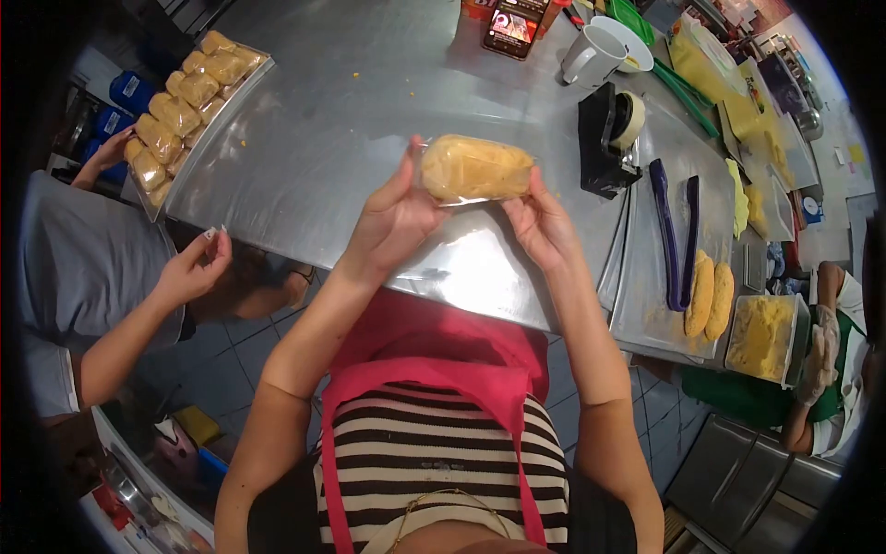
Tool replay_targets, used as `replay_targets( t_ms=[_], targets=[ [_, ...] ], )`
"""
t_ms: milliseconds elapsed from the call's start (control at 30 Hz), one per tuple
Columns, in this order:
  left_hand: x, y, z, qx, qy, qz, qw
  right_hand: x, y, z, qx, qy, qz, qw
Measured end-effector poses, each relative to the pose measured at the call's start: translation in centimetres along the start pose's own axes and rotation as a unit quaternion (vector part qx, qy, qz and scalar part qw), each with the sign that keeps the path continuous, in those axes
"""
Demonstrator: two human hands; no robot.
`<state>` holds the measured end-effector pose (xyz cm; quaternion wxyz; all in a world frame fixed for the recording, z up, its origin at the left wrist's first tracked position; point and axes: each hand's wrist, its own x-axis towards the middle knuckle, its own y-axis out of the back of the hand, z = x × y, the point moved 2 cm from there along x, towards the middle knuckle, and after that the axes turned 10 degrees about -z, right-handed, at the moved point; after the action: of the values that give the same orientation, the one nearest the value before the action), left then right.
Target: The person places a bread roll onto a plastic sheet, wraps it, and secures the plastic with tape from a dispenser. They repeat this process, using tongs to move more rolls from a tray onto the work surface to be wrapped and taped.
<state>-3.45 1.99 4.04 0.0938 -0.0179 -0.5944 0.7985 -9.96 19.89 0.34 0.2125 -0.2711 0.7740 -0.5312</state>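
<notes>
A bread roll in clear plastic wrap [478, 170] is held up over the steel table, one end in each hand. My left hand [399, 208] grips its left end, thumb along the side. At the right end, the fingers of my right hand [538, 217] are closed on the wrap. The wrapped roll lies sideways, and its plastic shines along the lower edge. To the right of my right hand stands a black tape dispenser [604, 152] with a roll of clear tape [628, 120].
A tray of wrapped rolls [185, 111] is at the left, by a co-worker's hand [198, 263]. On the right, a metal tray holds purple tongs [678, 245] and two unwrapped rolls [709, 295]. A mug [595, 55] and phone [513, 28] stand behind. A gloved co-worker [821, 355] is at far right.
</notes>
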Motion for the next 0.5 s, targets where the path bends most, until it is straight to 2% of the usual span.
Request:
replay_targets(
  t_ms=[67,133,167,267,300,400,467,500],
  targets=[
    [0.4,1.7,0.2,0.035,0.067,0.009,0.997,0.1,-0.6,-0.8,-0.075,0.013,0.025,0.997],
    [0.6,3.3,1.1,0.205,0.074,0.011,0.976,0.2,-0.8,-2.0,-0.157,0.034,0.048,0.986],
    [0.7,3.9,1.8,0.288,0.076,0.013,0.955,0.2,-0.7,-2.8,-0.2,0.046,0.059,0.977],
    [1.8,5.4,4.9,0.438,0.193,0.001,0.878,0.7,-1.7,-4.7,-0.341,0.086,0.065,0.934],
    [2.4,4.4,4.5,0.451,0.182,0.055,0.872,0.7,-3.0,-5.2,-0.402,0.102,0.061,0.908],
    [4.7,3.4,4.7,0.484,0.255,0.052,0.836,0.8,-5.1,-5.1,-0.564,0.152,0.013,0.811],
    [7.0,4.8,4.3,0.503,0.224,0.021,0.834,0.1,-6.7,-3.9,-0.65,0.156,-0.043,0.743],
    [7.9,5.9,4.0,0.512,0.209,0.005,0.833,-0.3,-6.7,-3.4,-0.783,0.182,-0.075,0.591]
  ],
)
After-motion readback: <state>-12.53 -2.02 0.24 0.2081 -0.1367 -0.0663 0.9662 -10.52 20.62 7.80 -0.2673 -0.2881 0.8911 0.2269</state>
